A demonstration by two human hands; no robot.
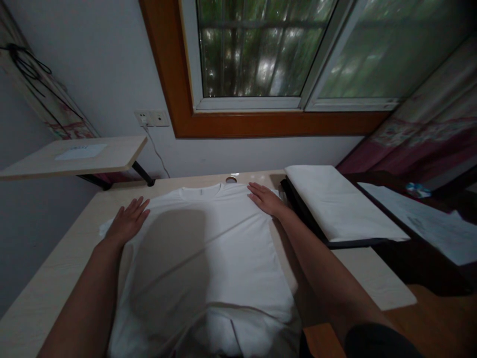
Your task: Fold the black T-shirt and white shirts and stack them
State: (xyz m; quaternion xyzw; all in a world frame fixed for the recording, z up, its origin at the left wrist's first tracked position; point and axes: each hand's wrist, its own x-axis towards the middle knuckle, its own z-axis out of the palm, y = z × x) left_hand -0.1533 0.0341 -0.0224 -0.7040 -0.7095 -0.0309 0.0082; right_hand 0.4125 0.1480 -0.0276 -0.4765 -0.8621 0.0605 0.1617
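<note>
A white T-shirt [234, 238] lies spread on the pale wooden desk [67, 258], its round neckline toward the wall. Its lower part is bunched in folds at the near edge. My left hand [128, 219] rests flat on the shirt's left shoulder and sleeve, fingers stretched out. On the opposite shoulder, my right hand [265, 199] lies flat with its fingers extended. The right sleeve is mostly hidden under that hand and wrist. A broad shadow falls across the left half of the shirt.
Folded white cloth [346, 204] sits on a black item to the right. Beyond it, a white sheet [425, 219] lies on a dark surface. A raised shelf [122, 151] stands at back left, near a wall socket [152, 118] with a plugged-in cable. The window [261, 54] is ahead.
</note>
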